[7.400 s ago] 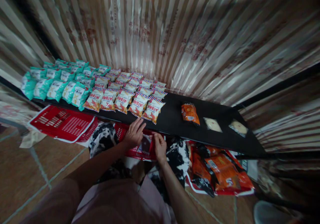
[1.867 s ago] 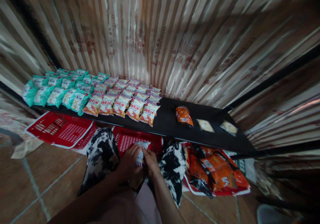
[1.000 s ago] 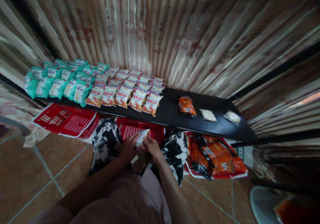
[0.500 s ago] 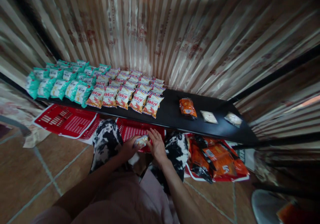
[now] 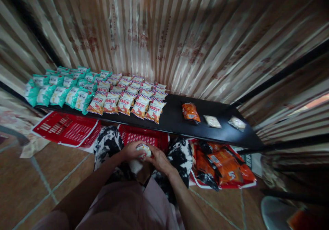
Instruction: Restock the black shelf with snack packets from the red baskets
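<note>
Between my two hands is a small white snack bag (image 5: pixel 144 150) with yellowish and red print, held over my lap. My left hand (image 5: pixel 130 151) is closed around its left side, and my right hand (image 5: pixel 158 159) grips its right side with curled fingers. Fingers cover much of the bag. Just beyond my hands a red basket (image 5: pixel 140 134) stands between my knees, under the shelf edge. On the black shelf (image 5: pixel 172 117) ahead stand rows of white-and-orange snack bags (image 5: pixel 140 106) with striped edges.
Teal snack bags (image 5: pixel 60 95) fill the shelf's left end. To the right lie an orange bag (image 5: pixel 190 112) and two pale packets (image 5: pixel 212 121). Below are a red basket (image 5: pixel 69 129) on the left and one holding large orange bags (image 5: pixel 226 165) on the right. Striped curtains hang behind.
Both hands have drawn the small bag slightly toward my body and left. My right hand's fingers, stretched out before, are now curled around the bag. The view has shifted slightly.
</note>
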`<state>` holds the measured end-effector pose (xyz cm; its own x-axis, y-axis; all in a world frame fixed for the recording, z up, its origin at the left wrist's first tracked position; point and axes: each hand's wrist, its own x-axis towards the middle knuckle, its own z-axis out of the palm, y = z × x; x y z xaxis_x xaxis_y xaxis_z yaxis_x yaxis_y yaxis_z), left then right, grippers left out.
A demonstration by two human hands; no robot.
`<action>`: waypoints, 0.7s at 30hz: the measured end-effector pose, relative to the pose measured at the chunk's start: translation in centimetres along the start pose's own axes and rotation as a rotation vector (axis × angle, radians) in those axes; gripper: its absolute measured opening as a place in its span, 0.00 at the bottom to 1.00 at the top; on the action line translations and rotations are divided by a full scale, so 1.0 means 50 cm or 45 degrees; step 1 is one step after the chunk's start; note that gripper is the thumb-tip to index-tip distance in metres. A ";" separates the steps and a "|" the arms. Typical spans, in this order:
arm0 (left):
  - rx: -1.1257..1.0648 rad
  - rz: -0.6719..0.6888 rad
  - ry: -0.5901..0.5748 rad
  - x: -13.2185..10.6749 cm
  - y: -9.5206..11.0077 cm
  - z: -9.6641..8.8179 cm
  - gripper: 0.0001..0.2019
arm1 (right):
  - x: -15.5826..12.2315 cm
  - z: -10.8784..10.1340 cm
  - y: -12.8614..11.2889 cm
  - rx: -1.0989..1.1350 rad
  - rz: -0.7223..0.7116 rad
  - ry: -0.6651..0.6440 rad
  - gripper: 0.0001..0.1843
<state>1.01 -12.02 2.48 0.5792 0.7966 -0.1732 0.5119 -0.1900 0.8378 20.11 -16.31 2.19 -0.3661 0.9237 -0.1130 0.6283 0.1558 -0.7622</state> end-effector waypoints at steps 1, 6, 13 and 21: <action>0.020 -0.022 -0.001 0.003 0.006 -0.005 0.19 | 0.000 0.003 0.000 0.036 0.004 0.011 0.32; 0.098 -0.069 -0.067 0.013 0.023 -0.021 0.18 | 0.005 0.016 0.006 0.247 0.073 0.055 0.28; 0.061 -0.117 -0.088 0.029 0.022 -0.039 0.22 | 0.005 0.038 0.016 0.526 0.280 0.202 0.21; -0.281 -0.019 -0.136 0.065 0.000 -0.054 0.25 | 0.009 0.032 0.020 0.874 0.321 0.262 0.26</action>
<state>1.16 -7.87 3.32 0.6424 0.7308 -0.2307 0.3769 -0.0391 0.9254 19.48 -16.31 0.36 -0.0901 0.9597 -0.2662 0.0833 -0.2591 -0.9623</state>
